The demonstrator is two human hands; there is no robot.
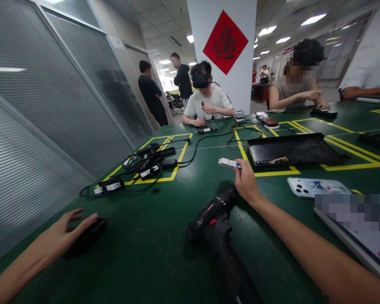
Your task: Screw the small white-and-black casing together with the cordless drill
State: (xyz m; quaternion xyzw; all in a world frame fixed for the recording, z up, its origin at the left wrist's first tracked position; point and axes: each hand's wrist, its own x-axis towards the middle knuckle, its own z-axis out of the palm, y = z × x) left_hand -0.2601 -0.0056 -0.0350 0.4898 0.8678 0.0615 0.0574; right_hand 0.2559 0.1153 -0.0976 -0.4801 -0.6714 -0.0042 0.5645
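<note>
White piece (228, 162), small, with a blue bit at one end: held above the table (139, 257), between the left-hand cable heap and the tray. Right hand (247, 184) grips it by the blue end, fingers closed; the white end points toward the table's left edge.

Left hand (66, 228): near the left edge, thumb and fingers spread over a black block (91, 234). Cannot tell whether they touch it.

Black drill (220, 232): on its side, handle running toward the near edge, chuck pointing to the far edge and just beside the right wrist.

Cable heap (152, 162): toward the far left corner, across yellow tape (174, 173); black and white parts mixed in. Small black oval (156, 191) near it, on bare green surface.

Black tray (285, 147): beyond the right hand, partly over taped outlines. Phone (316, 188): lies between tray and near edge, back up, patterned.

Far edge: co-worker in white shirt (193, 109) and black headset, holding an orange-handled tool (202, 104).
</note>
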